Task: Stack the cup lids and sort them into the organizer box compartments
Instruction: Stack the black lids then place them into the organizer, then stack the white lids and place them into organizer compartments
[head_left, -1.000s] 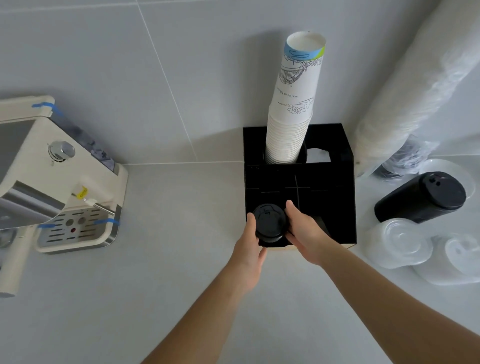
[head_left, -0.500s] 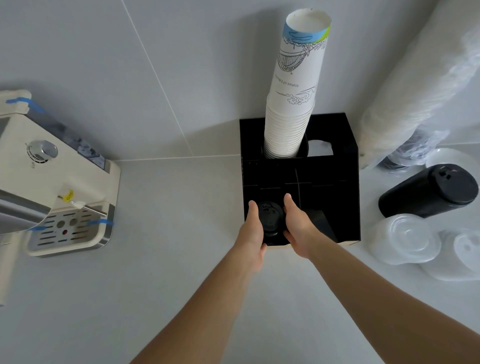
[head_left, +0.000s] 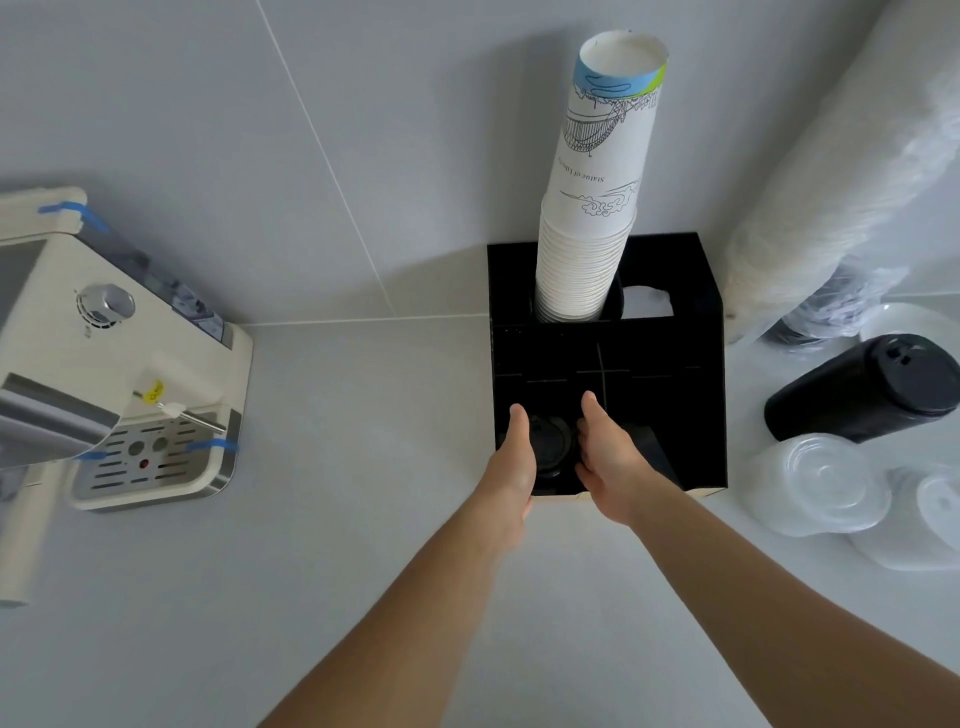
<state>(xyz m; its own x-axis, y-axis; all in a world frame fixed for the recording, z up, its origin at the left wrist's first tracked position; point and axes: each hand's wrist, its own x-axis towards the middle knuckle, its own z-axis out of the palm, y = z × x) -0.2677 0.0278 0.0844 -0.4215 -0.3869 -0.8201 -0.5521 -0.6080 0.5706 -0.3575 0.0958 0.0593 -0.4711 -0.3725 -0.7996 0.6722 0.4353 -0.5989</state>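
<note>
A stack of black cup lids (head_left: 549, 446) sits low inside the front-left compartment of the black organizer box (head_left: 670, 353). My left hand (head_left: 511, 457) grips the stack's left side and my right hand (head_left: 605, 457) grips its right side, both reaching into the compartment. Another stack of black lids (head_left: 857, 389) lies on its side to the right of the box. Clear lids (head_left: 821, 488) sit in front of it.
A tall stack of paper cups (head_left: 592, 208) stands in the box's rear compartment. Sleeves of wrapped lids (head_left: 841, 171) lean on the wall at right. A cream coffee machine (head_left: 119, 374) stands at left on the grey counter (head_left: 337, 519).
Both hands have lowered the black lid stack from above the box rim down into the front-left compartment.
</note>
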